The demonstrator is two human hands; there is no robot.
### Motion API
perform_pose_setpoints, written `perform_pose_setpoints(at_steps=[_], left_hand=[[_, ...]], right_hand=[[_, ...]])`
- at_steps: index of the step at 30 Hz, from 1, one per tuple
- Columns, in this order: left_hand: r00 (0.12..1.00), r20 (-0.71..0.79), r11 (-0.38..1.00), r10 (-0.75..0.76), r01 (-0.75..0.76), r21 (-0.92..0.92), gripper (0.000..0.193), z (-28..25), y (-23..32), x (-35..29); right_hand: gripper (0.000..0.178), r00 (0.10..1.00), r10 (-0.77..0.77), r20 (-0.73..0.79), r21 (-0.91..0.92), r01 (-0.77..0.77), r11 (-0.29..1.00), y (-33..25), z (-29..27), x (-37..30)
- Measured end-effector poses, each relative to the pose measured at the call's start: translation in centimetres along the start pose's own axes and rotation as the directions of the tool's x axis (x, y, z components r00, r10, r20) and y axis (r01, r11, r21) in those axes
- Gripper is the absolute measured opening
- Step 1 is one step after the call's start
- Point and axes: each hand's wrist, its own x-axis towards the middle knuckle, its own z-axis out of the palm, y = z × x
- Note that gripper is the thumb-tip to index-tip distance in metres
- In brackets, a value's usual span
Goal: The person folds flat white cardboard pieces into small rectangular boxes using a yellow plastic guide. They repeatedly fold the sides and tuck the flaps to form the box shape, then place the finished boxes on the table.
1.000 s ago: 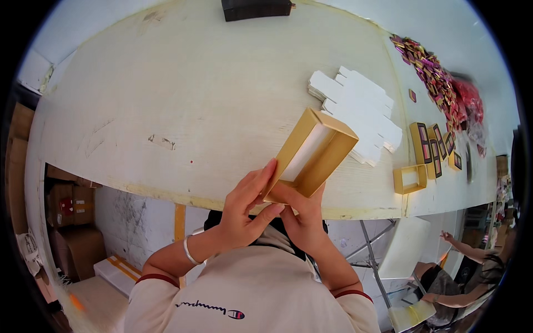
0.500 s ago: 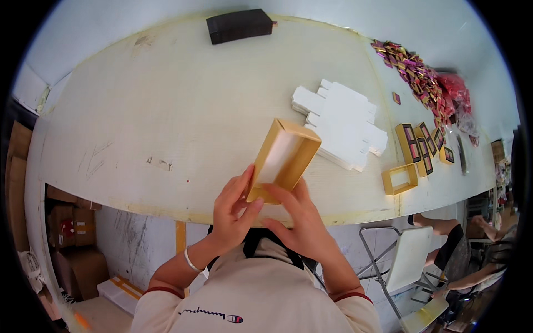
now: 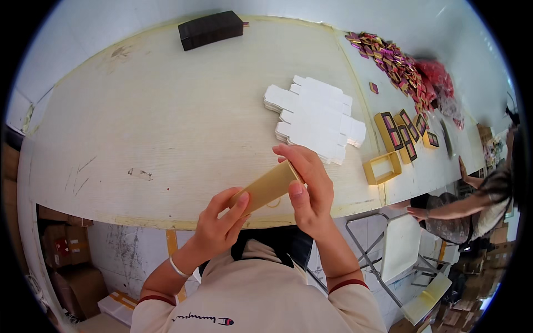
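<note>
A small gold cardboard box [image 3: 268,188] is tilted in front of my body, just above the near table edge, with a long plain side facing up. Its open side is turned out of sight. The fingers and thumb of my left hand [image 3: 221,217] are closed round its lower left end. At the upper right end my right hand [image 3: 313,191] has its thumb and fingers on either side of the box. Beyond my hands a stack of flat, white die-cut box blanks [image 3: 316,114] lies on the table. An open gold box tray [image 3: 384,178] rests to its right.
Gold boxes with dark-framed windows [image 3: 391,133] stand at the right. Behind them lie a heap of small pink and gold pieces [image 3: 391,64] and a red plastic bag [image 3: 436,77]. A black box [image 3: 211,30] sits at the far edge. A folding chair [image 3: 401,244] and another person [image 3: 463,208] are at right.
The gold box has been turned over, from its open side facing me to a plain side. My right hand has moved from its near end to its upper end. The other person has risen.
</note>
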Motion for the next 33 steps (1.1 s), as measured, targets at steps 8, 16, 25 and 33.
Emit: perform_pose_setpoints(at_steps=[8,16,25,33], left_hand=[[0.973,0.086,0.974,-0.213,0.218,-0.063,0.054,1.2,0.9,-0.8],[0.655,0.492,0.467,-0.574,0.755,-0.459,0.056,-1.3,-0.5,3.6],[0.872,0.415,0.953,-0.260,0.163,0.255,0.061,0.8,-0.3,2.0],[0.877,0.457,0.988,-0.151,0.120,0.095,0.017,0.7,-2.6,2.8]], right_hand=[[0.032,0.985,0.174,0.006,-0.183,-0.170,0.968,0.3,0.5,0.8],[0.054,0.833,0.552,0.035,-0.057,-0.549,0.834,0.0,-4.3,-2.2],[0.065,0.961,0.269,-0.070,-0.740,-0.231,0.632,0.3,-5.1,-6.8],[0.027,0.955,0.130,0.268,-0.402,-0.012,0.916,4.8,-4.7,-8.5]])
